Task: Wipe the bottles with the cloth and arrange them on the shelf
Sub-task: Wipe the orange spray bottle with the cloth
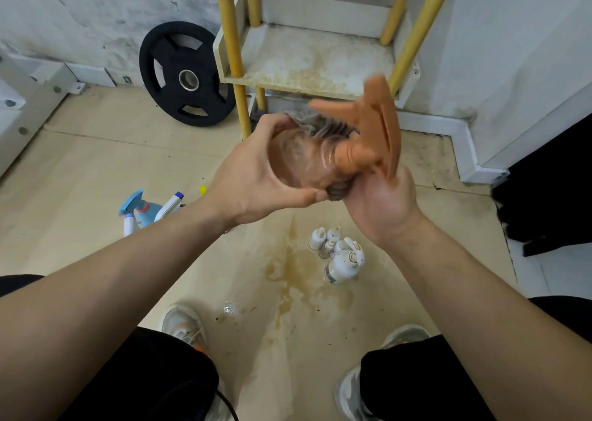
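My left hand (pixel 256 177) grips the body of a brown see-through spray bottle (pixel 307 154) with an orange trigger head (pixel 368 126), held up in front of me. A grey striped cloth (pixel 323 126) wraps around the far side of the bottle. My right hand (pixel 381 203) holds the cloth against the bottle's neck from below. The shelf (pixel 307 62), white and stained with yellow posts, stands just beyond. Several white bottles (pixel 339 254) stand on the floor below my hands. A blue spray bottle (pixel 144 209) and white ones lie on the floor at the left.
A black weight plate (pixel 185 74) leans on the wall left of the shelf. Brown stains and a wet patch (pixel 288 279) mark the floor between my shoes (pixel 185 324). A dark object (pixel 551 190) sits at the right edge.
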